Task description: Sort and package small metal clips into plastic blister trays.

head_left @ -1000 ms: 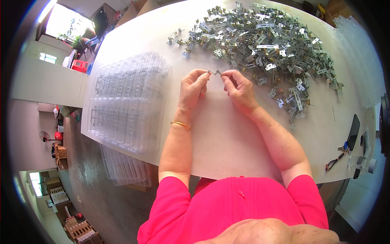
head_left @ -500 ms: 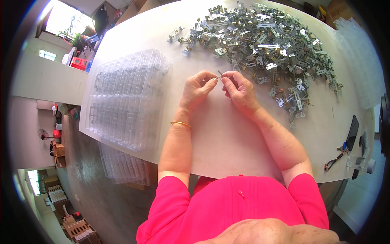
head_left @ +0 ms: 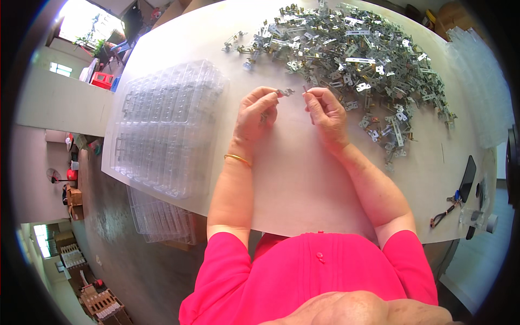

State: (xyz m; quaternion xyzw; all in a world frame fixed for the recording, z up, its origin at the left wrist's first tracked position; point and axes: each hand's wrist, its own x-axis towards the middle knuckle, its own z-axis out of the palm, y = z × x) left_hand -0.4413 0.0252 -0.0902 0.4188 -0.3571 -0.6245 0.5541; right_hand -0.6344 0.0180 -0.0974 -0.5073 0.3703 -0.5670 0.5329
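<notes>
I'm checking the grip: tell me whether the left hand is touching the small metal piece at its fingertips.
Touching. The head view shows the left hand pinching one end of the metal piece, the other end sticking out.

one head-worn fisheye view, wide and from close above — it looks down over the pink shirt (head_left: 346, 265) to the left hand (head_left: 254, 116), right hand (head_left: 329, 120) and table (head_left: 292, 184) — straight edges bending toward the rim.

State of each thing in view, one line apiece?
Left hand: pinching a small metal piece
Right hand: pinching a thin piece, apart from the left's
Metal parts: loosely heaped
Clear trays: contents unclear
Dark phone: lying flat, unlit
</notes>
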